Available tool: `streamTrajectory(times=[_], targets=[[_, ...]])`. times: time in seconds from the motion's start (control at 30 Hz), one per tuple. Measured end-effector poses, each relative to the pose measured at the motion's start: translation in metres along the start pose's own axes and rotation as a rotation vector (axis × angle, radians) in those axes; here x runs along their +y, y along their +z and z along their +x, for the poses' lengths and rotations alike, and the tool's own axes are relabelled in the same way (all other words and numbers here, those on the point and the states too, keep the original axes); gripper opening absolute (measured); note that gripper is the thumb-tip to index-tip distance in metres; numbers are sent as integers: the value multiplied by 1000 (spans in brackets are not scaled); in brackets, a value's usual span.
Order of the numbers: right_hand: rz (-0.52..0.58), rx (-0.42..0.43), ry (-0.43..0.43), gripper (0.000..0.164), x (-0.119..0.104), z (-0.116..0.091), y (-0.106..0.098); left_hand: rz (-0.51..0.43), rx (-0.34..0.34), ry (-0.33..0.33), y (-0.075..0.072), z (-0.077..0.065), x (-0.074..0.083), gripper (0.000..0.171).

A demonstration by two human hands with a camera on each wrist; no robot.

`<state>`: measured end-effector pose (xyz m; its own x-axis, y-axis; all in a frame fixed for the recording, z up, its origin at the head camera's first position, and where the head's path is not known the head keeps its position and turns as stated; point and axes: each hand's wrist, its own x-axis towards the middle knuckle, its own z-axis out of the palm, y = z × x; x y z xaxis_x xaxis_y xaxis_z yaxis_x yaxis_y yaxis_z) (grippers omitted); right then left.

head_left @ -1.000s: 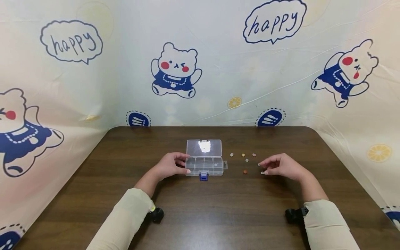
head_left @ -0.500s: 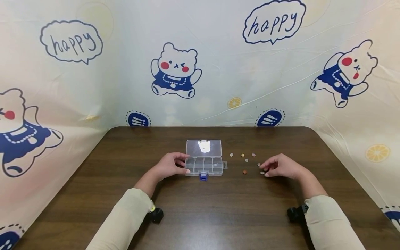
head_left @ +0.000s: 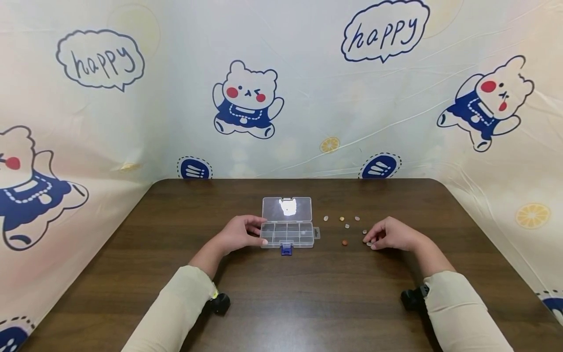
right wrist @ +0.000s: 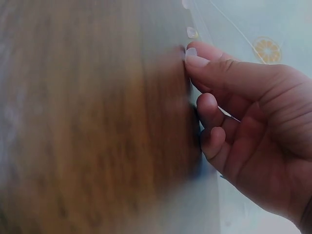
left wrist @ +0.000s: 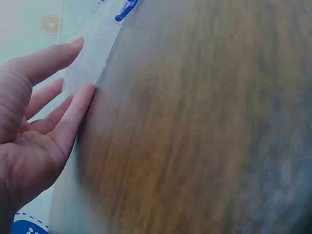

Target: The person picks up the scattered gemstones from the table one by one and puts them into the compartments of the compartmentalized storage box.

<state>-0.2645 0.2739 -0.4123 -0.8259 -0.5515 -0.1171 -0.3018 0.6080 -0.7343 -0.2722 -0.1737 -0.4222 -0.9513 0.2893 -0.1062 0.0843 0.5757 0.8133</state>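
Observation:
A clear plastic compartment box (head_left: 280,234) with a blue latch (head_left: 286,250) lies with its lid raised. My left hand (head_left: 239,231) grips the box's left end, thumb at the front corner and fingers toward the back. The left wrist view shows fingertips along the box's edge. To the right of the box, my right hand (head_left: 391,233) pinches a small pale stone (right wrist: 191,52) between thumb and index finger, low at the tabletop. A small grey stone (head_left: 364,231) lies just beyond these fingertips, and a reddish-brown stone (head_left: 345,242) sits to their left.
Farther back on the brown table (head_left: 281,303) are a white stone (head_left: 326,218), a yellow stone (head_left: 342,219), a pinkish stone (head_left: 357,218) and a small pale stone (head_left: 347,226). A printed cloth (head_left: 308,98) hangs behind the table.
My right hand has shifted slightly left, and its thumb and index finger have closed on the pale stone. The left hand and the box stay in place.

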Motion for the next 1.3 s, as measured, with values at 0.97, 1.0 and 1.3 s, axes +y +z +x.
streamTrajectory(times=[0.97, 1.0, 1.3], targets=[[48, 48, 19, 14, -11, 2, -2, -18, 0, 1, -1, -1, 1, 62], [47, 51, 22, 14, -12, 3, -2, -19, -1, 1, -1, -1, 0, 62], [48, 78, -3, 16, -19, 7, -1, -15, -1, 4, -1, -1, -1, 62]])
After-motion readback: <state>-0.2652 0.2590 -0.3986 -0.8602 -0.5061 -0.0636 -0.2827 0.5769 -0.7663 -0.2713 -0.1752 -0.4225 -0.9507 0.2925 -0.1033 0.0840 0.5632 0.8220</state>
